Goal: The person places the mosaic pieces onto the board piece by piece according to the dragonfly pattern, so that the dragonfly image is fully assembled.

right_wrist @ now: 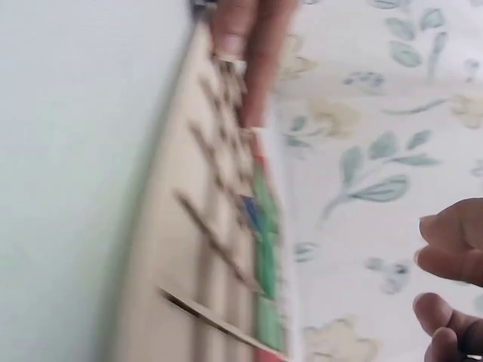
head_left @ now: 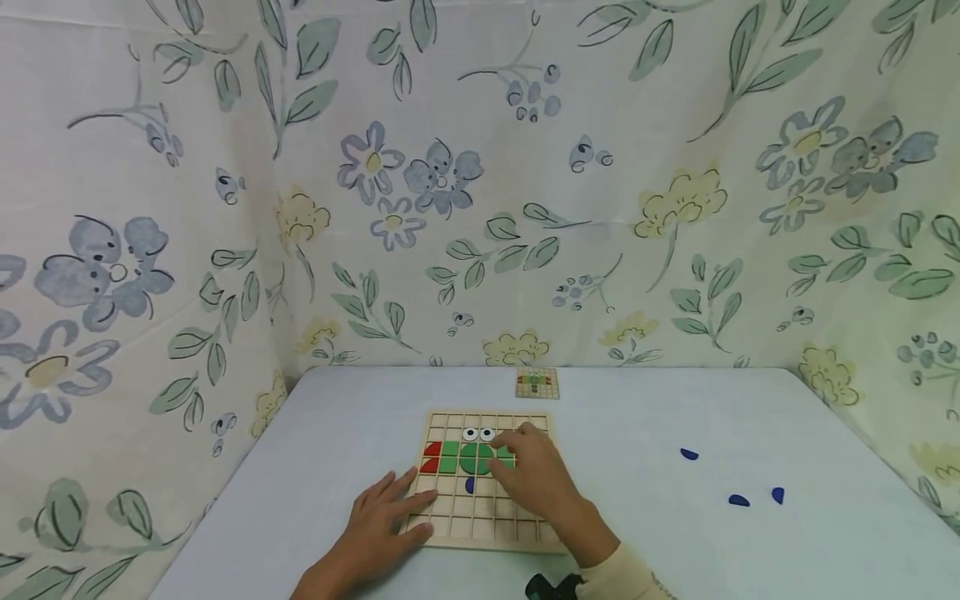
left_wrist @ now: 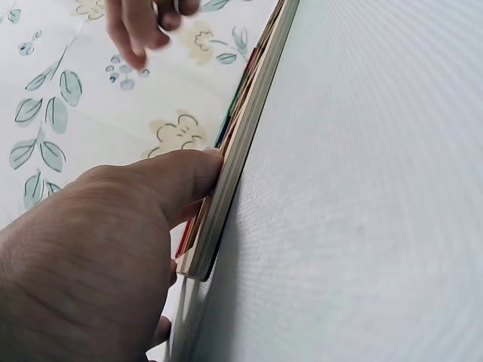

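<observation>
A wooden grid board [head_left: 450,532] lies on the table, with red pieces [head_left: 431,465], green pieces [head_left: 449,458] and two eye pieces [head_left: 470,434] in its cells. Below the green circle sits a blue half-round piece [head_left: 470,485]. My left hand [head_left: 382,525] rests on the board's left edge with spread fingers; its thumb touches the rim in the left wrist view. Over the right part of the board hovers my right hand [head_left: 536,471], hiding some cells. Its fingers [right_wrist: 453,256] are bent, with a gap to the thumb and nothing visible between them.
Three loose blue pieces, one nearest the board [head_left: 688,454], lie on the table to the right. A small card [head_left: 537,382] with a similar picture lies behind the board. Floral cloth [head_left: 480,275] hangs around the table, and a black object [head_left: 551,587] shows at the bottom.
</observation>
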Demonstrator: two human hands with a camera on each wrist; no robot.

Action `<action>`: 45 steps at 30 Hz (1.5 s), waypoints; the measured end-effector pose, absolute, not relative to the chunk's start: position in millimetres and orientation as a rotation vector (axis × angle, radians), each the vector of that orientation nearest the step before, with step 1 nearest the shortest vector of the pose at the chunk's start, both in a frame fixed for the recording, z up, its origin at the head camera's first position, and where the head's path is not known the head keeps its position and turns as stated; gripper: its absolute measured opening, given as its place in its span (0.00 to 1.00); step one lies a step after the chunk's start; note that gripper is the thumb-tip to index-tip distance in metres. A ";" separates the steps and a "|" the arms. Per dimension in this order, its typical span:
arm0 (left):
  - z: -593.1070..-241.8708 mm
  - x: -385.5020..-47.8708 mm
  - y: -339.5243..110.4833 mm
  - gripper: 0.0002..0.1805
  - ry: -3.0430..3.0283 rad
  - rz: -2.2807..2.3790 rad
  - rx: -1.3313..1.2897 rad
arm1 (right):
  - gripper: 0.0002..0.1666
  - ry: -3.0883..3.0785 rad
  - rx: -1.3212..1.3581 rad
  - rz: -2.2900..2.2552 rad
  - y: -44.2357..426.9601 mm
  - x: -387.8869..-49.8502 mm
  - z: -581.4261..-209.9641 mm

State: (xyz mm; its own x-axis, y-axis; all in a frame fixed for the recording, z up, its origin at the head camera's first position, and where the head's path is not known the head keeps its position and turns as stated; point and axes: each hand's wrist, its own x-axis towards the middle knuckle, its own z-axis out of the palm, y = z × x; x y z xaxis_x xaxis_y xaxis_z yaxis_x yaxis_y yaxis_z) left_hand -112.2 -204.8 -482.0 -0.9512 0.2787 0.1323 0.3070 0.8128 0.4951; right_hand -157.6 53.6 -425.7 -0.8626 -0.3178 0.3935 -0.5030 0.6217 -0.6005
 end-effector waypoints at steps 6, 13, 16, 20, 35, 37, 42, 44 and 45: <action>-482.7 -111.4 -203.5 0.27 -2.947 -0.830 -0.479 | 0.11 -2.477 0.608 1.037 91.4 -143.0 -389.2; -486.7 -111.9 -202.2 0.27 -2.934 -0.825 -0.500 | 0.13 -2.412 0.570 0.894 143.0 -132.9 -367.7; -487.6 -112.7 -202.3 0.27 -2.929 -0.829 -0.504 | 0.13 -2.362 0.544 0.839 165.0 -135.9 -368.4; -489.0 -113.3 -202.9 0.27 -2.929 -0.825 -0.504 | 0.13 -2.318 0.491 0.792 194.8 -148.1 -380.8; -486.5 -112.4 -206.5 0.28 -2.921 -0.815 -0.513 | 0.14 -2.450 0.128 0.838 268.4 -187.2 -446.9; -485.8 -112.7 -206.9 0.27 -2.922 -0.805 -0.507 | 0.14 -2.478 0.095 0.843 272.8 -189.2 -453.3; -484.8 -112.8 -206.6 0.27 -2.915 -0.794 -0.495 | 0.18 -2.641 -0.005 0.841 282.9 -192.9 -465.7; -484.5 -112.6 -206.4 0.27 -2.916 -0.796 -0.493 | 0.20 -2.723 -0.032 0.828 286.7 -193.7 -468.4; -484.3 -112.6 -206.3 0.27 -2.919 -0.793 -0.494 | 0.21 -2.757 -0.040 0.818 288.5 -194.0 -469.6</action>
